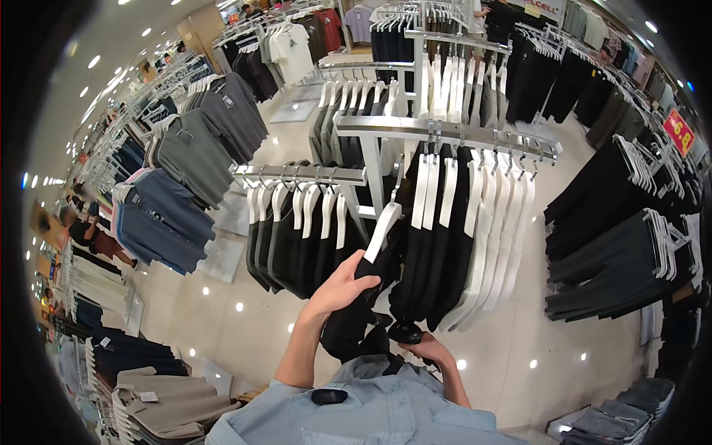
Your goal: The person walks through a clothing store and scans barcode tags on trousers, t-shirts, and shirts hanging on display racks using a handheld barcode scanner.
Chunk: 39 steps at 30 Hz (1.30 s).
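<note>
My left hand [345,285] grips a black garment [380,268] near its shoulder, just below the lower end of a white hanger [383,228]. That hanger tilts in front of the rack post, its metal hook pointing up. Lower down, beside the dark cloth, my right hand [430,347] is closed on a black handheld device with a rounded head [405,332], which looks like a garment steamer. Its handle is partly hidden by the fingers. Black garments [423,256] on white hangers hang right beside the held one.
A metal rail [452,133] carries black and white garments on the right; a lower rail [297,175] holds dark tops on the left. Trousers [601,271] hang at far right. Polo shirts [167,219] and folded beige tops [174,400] are on the left, above a shiny tiled floor [245,326].
</note>
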{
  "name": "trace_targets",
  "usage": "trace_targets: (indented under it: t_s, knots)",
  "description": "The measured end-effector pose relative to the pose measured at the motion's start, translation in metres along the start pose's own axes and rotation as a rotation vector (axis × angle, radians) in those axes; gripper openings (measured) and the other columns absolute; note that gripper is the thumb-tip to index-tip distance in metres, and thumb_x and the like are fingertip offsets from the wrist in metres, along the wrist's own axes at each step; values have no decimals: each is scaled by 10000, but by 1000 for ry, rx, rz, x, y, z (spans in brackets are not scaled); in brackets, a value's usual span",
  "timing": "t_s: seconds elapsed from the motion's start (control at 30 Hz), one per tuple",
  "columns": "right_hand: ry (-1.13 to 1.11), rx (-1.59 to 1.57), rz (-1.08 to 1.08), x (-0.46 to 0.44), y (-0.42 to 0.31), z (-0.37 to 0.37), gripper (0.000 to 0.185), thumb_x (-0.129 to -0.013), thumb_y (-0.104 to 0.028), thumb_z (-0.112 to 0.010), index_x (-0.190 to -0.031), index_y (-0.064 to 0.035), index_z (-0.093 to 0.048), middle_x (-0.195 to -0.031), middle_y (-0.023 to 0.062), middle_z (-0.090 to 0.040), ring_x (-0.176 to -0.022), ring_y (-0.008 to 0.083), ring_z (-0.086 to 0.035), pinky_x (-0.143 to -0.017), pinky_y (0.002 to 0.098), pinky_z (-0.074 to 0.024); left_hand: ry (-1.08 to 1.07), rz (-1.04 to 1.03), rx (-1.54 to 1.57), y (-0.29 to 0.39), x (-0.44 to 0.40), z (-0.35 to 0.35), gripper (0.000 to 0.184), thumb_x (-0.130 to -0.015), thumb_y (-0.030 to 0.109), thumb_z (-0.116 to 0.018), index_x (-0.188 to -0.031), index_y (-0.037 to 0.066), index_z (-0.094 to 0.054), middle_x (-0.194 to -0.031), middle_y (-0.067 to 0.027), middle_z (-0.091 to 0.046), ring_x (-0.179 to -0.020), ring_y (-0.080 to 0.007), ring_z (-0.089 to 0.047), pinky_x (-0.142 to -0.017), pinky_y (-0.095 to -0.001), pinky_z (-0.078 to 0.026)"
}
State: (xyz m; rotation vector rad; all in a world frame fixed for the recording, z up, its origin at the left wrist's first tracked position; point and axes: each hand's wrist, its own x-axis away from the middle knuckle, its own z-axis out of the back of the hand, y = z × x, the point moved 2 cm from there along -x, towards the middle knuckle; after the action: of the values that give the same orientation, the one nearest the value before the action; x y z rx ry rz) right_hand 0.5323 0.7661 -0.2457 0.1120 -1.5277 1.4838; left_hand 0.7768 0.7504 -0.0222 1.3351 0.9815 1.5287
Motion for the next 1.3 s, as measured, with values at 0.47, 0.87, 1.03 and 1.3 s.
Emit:
trace_targets:
  t_s: [0.47,0.87,1.03,1.3]
  knots:
    - [27,58,13,-11,-21,-1,472,-788,-518,-705,-832,-48,-712,-566,69,-585,-520,164,-562,-539,322,-441,69,-155,-60,9,-85,26,741,-826,198,-701,-1422,-85,-365,-1389,-181,-486,-1326,-229,-411,-1111,-311,-282]
    - [70,-6,-21,5,-12,-4,473,-784,-492,-713,-859,-25,-709,-579,107,-590,-547,191,-591,-562,350,-465,96,-329,58,46,-54,12,421,-865,62,-617,-1259,-34,-502,-1123,-61,-597,-1007,-107,-525,-914,-256,-420]
    - [55,27,1,5,4,-10,468,-779,-480,-716,-858,-19,-698,-606,102,-605,-579,190,-600,-580,357,-465,71,-329,21,25,-45,3,533,-860,102,-658,-1338,-22,-457,-1194,-65,-554,-1098,-130,-488,-981,-256,-372]
    - [88,-61,39,31,8,-10,391,-770,-388,-746,-853,-10,-692,-688,62,-647,-612,157,-579,-585,330,-461,282,-507,-81,-13,-57,-8,501,-860,85,-617,-1319,-35,-455,-1110,-87,-597,-813,-127,-486,-798,-253,-423]
